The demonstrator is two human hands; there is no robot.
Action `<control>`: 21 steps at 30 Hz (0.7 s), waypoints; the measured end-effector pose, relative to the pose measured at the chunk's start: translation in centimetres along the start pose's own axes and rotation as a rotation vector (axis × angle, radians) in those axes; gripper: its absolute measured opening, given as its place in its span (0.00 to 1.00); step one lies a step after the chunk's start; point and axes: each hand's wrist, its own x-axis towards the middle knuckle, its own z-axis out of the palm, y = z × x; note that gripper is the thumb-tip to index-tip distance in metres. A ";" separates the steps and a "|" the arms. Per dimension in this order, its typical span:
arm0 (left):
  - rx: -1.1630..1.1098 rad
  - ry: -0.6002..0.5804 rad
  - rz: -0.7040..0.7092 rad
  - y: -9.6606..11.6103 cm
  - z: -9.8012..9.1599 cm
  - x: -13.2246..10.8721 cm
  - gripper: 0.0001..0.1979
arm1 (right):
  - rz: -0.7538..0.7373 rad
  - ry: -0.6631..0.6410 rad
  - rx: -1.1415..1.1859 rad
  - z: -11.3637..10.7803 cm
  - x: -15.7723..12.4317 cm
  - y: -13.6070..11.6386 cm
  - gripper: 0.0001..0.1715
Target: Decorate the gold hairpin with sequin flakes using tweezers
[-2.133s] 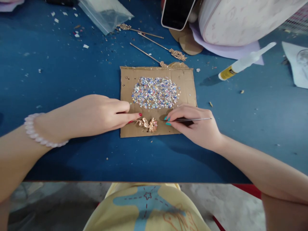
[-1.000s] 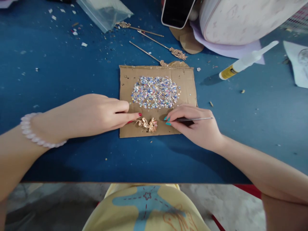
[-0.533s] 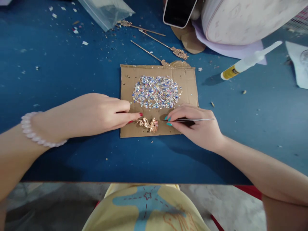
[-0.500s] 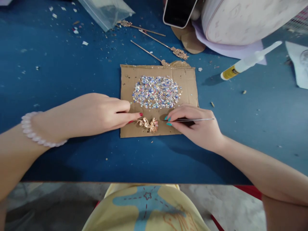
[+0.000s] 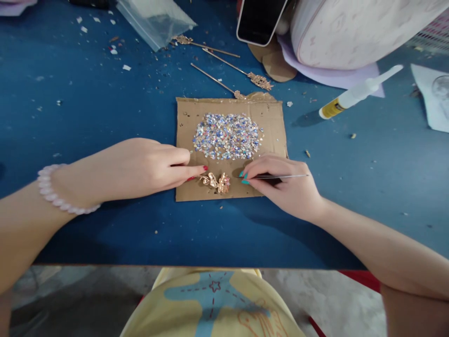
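My left hand (image 5: 149, 166) is closed at the left edge of a piece of cardboard (image 5: 270, 112), thumb and forefinger pinching the stem end of a gold flower hairpin (image 5: 223, 183). The flower head lies on the cardboard near its front edge; the rest of the stem is hidden under my hand. Between the fingertips of my right hand (image 5: 287, 185) are thin metal tweezers (image 5: 286, 176), their tips a little to the right of the flower and apart from it. Behind both hands, a patch of small blue, white and pink shiny chips (image 5: 228, 135) is spread over the cardboard.
Several gold hairpins (image 5: 259, 80) lie behind the cardboard. A glue bottle (image 5: 331, 108) stands to the right, with a phone (image 5: 259, 21), a pale bag (image 5: 351, 32) and a clear plastic bag (image 5: 154, 23) at the back. White scraps (image 5: 126, 68) dot the blue table (image 5: 105, 103).
The view has shifted slightly, so the things at the back sit a little lower. Both hands keep nearly the same place and grip.
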 end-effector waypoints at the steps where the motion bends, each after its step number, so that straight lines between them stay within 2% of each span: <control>1: 0.008 0.008 0.006 0.0 0.0 0.0 0.27 | 0.004 -0.001 0.003 0.0 0.0 0.0 0.10; 7: 0.044 0.033 0.041 0.0 0.1 0.1 0.27 | -0.006 0.004 0.007 0.0 -0.1 0.0 0.11; 16: -0.011 -0.127 -0.027 -0.2 0.2 -0.4 0.28 | 0.010 -0.002 0.005 -0.1 -0.1 0.0 0.10; 21: -0.012 -0.078 -0.013 -0.2 0.3 -0.4 0.28 | -0.004 0.003 0.006 0.0 -0.1 0.0 0.11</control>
